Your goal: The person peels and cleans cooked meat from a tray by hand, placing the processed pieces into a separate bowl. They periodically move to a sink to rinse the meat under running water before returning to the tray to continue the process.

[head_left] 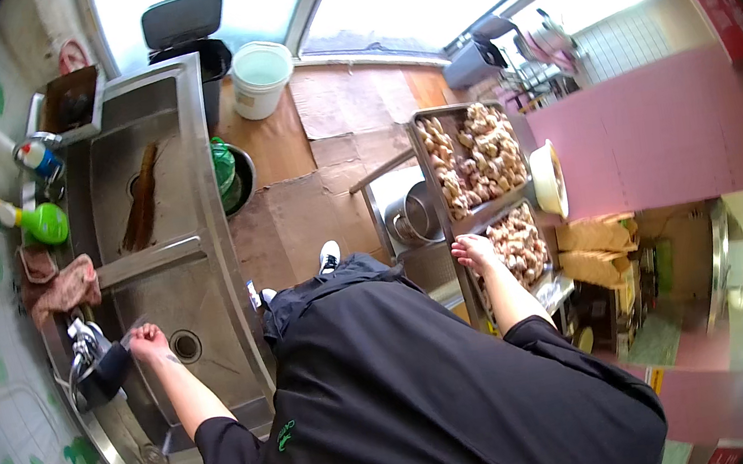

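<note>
My left hand [149,343] is over the near basin of the steel double sink [226,347], its fingers curled closed beside the tap [82,337] and a dark grey box-shaped piece [103,376]. Whether anything is inside those fingers is hidden. On the other side, my right hand [472,253] hangs with loosely curled fingers and nothing visible in them. It is at the left edge of the nearer metal tray [469,287]. Pale, knobbly food pieces [518,245] fill that tray, and similar pieces [486,151] fill the farther one; I cannot tell their kind.
A long brown object [141,203] lies in the far basin. A pink cloth [64,287] and a green spray bottle [40,221] sit along the wall side. Beyond the sink are a white bucket [262,80] and a black bin [197,59]. Flattened cardboard [281,230] covers the floor.
</note>
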Motion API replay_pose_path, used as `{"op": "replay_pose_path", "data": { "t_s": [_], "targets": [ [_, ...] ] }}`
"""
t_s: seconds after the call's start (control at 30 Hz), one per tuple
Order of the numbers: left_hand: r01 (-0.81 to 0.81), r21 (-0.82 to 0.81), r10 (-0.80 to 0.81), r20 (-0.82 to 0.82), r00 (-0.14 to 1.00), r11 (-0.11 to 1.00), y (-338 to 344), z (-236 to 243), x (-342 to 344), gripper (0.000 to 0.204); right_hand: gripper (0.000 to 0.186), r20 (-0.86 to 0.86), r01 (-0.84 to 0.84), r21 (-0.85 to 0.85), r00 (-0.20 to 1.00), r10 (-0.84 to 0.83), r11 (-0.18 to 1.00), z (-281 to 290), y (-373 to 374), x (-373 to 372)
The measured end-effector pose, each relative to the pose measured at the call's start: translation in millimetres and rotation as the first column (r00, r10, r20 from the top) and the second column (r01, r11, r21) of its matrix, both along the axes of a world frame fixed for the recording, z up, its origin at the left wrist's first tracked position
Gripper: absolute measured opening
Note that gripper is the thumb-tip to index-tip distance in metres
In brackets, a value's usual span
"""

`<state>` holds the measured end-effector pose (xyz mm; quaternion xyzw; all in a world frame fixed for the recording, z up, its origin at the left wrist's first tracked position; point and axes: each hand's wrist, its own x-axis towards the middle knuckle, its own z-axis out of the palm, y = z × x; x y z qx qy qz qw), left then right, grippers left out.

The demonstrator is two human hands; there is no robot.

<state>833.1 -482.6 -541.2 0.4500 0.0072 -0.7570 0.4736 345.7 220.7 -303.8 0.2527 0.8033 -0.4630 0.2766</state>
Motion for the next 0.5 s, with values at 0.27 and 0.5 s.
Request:
{"op": "replay_pose_path", "data": {
  "t_s": [0.27, 0.5],
  "targets": [
    [0.038, -0.036, -0.041, -0.077, 0.996, 0.999, -13, -7, 18, 0.023, 0.025, 0.086, 0.168, 0.035, 0.982, -0.170, 0.985, -26, 50, 42],
    [0.034, 0.120, -0.039, 0.043, 0.998, 0.992, -12, -4, 5, 0.028, 0.024, 0.111, 0.245, 0.085, 0.961, -0.254, 0.966, -33, 80, 57]
  ]
}}
